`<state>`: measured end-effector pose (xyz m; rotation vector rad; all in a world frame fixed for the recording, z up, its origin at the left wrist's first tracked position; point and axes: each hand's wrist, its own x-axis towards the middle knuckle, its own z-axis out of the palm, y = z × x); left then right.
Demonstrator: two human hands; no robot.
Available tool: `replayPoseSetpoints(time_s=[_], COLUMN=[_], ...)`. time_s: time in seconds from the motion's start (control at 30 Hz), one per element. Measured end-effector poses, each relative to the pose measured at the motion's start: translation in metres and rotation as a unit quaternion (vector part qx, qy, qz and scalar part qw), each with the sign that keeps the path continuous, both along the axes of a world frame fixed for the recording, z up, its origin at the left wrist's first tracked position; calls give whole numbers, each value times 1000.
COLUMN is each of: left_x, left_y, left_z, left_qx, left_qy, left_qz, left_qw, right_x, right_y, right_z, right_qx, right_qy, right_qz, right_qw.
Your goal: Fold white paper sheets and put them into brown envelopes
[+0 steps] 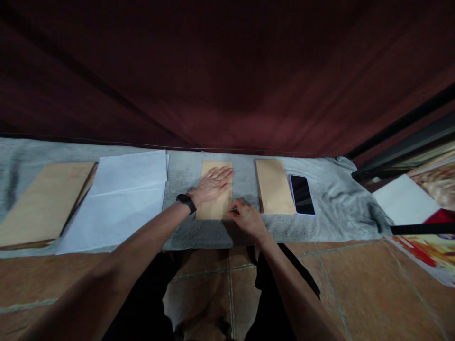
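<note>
A brown paper envelope (213, 208) lies upright in front of me on the grey cloth. My left hand (213, 183), with a black band at the wrist, rests flat across its upper part, fingers stretched out. At the envelope's lower right edge is my right hand (247, 218), its fingers curled together in a pinch; the exact grip on the paper is partly hidden. To the right lies a short stack of similar brown envelopes (275, 187).
A phone (303, 195) lies beside the right stack. Overlapping white paper sheets (124, 199) and larger brown envelopes (50, 199) lie at the left. The grey cloth (334, 203) covers a narrow bench against a dark red curtain (227, 94). Below is a tiled floor (355, 284).
</note>
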<state>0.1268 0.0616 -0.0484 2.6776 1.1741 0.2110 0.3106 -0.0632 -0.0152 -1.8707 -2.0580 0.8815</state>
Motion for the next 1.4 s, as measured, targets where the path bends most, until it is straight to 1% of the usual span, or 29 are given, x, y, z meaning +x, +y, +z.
replayPoseSetpoints(time_s=[0.23, 0.43, 0.5, 0.67, 0.77, 0.9, 1.03, 1.13, 1.2, 1.23, 1.3, 1.37, 1.4], left_x=[-9, -12, -13, -17, -19, -20, -21, -22, -23, -23, -24, -24, -25], left_y=[-38, -63, -71, -91, -102, -118, -134, -143, -147, -149, -152, -153, -154], left_z=[1, 4, 3, 2, 2, 6, 8, 8, 7, 7, 7, 8, 9], left_qx=[-8, -10, -7, 3, 3, -6, -15, -23, -25, -26, -31, -42, -49], left_qy=[14, 25, 29, 38, 42, 36, 34, 33, 28, 26, 23, 24, 23], left_qz=[-51, -65, -71, -91, -97, -88, -75, -74, -73, -72, -70, -64, -64], left_qw=[999, 998, 997, 995, 994, 995, 996, 996, 997, 997, 997, 997, 996], right_x=[3, 9, 13, 18, 18, 19, 19, 15, 10, 6, -1, -7, -10], right_y=[1, 6, 9, 17, 18, 17, 20, 24, 25, 25, 23, 21, 20], right_z=[-5, -14, -15, -12, -10, -12, -16, -17, -17, -17, -17, -19, -21], right_qx=[6, 32, 19, -60, -69, -16, 37, 74, 117, 138, 165, 170, 169], right_qy=[13, 65, 89, 151, 156, 129, 72, 73, 88, 96, 100, 78, 59], right_qz=[10, 23, 28, 30, 23, 31, -6, -18, 3, 26, 97, 174, 202], right_qw=[1000, 997, 995, 986, 985, 991, 997, 994, 989, 985, 976, 967, 963])
